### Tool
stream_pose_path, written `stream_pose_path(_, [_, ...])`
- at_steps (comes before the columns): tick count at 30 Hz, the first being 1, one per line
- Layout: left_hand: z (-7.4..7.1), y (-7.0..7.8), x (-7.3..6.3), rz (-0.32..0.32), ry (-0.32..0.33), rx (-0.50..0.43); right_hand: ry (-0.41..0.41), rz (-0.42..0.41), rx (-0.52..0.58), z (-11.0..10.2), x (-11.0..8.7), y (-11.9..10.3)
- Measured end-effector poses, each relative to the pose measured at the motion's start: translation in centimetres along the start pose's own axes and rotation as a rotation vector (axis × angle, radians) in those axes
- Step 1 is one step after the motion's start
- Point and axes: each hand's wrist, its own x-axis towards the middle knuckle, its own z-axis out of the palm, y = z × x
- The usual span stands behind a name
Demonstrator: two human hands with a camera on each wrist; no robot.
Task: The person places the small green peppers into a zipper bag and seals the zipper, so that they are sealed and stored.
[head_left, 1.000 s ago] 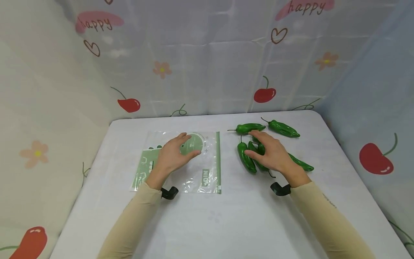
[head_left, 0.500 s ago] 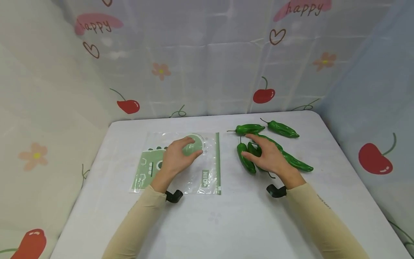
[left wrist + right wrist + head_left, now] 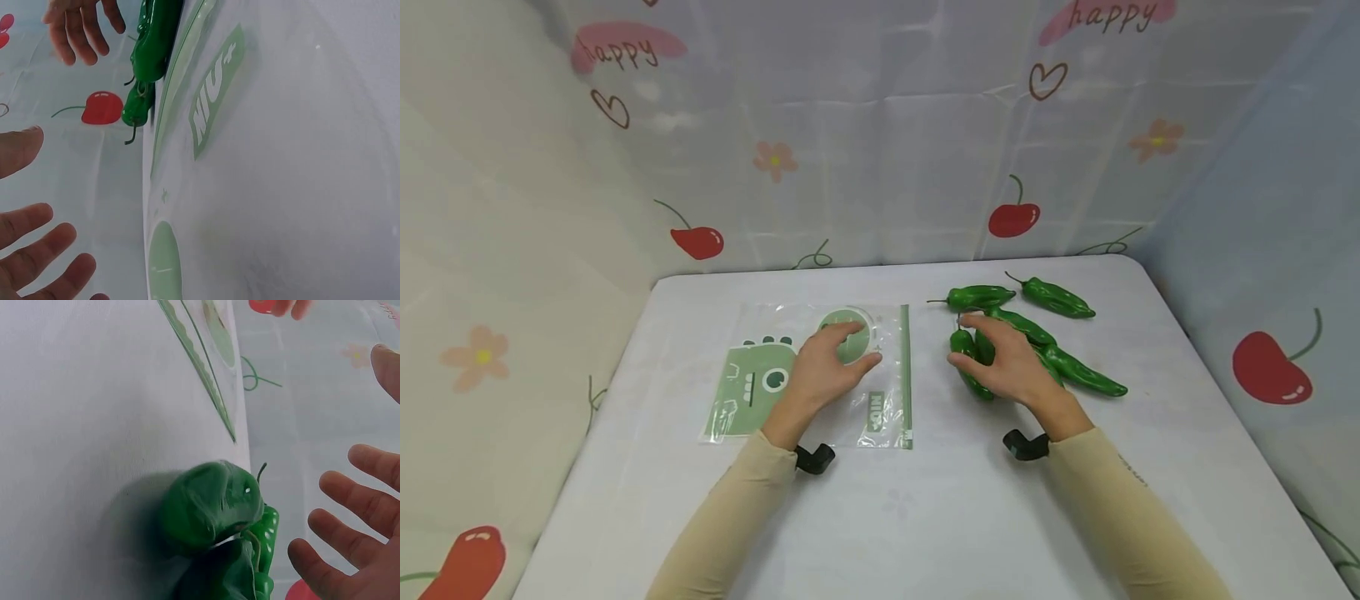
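Observation:
My left hand hovers over a clear zip bag printed with a green cartoon face, its fingers spread and holding nothing. The bag lies flat on the table, its green zip strip toward the right. Above a loose group of green peppers hangs my right hand, also with spread fingers and nothing between them. It hides part of the nearer peppers in the head view. In the right wrist view a pepper sits below and beside the fingers, apart from them.
A white-covered table bears everything. Two more peppers, one lying sideways and one at the back right, rest behind the group. Patterned curtains stand at the back and on both sides.
My left hand has shifted right and slightly nearer over the bag. The right hand has drifted left and a little nearer over the peppers. Bag and peppers have stayed put.

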Motion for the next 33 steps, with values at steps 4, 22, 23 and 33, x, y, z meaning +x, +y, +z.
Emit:
stream_pose_path(4, [0.4, 0.1, -0.1, 0.007, -0.002, 0.001, 0.009, -0.029, 0.002, 0.6, 0.1, -0.2])
stream_pose_path(22, [2.4, 1.6, -0.4, 0.019, -0.016, -0.018, 0.098, -0.078, 0.118, 2.7, 0.4, -1.7])
stream_pose_path(23, [2.4, 1.7, -0.4, 0.017, -0.017, -0.020, 0.101, -0.086, 0.129, 2.8, 0.4, -1.8])
stream_pose_path(33, [3.7, 2.2, -1.0, -0.010, -0.039, -0.061, 0.091, -0.053, 0.156, 4.5, 0.6, -2.3])
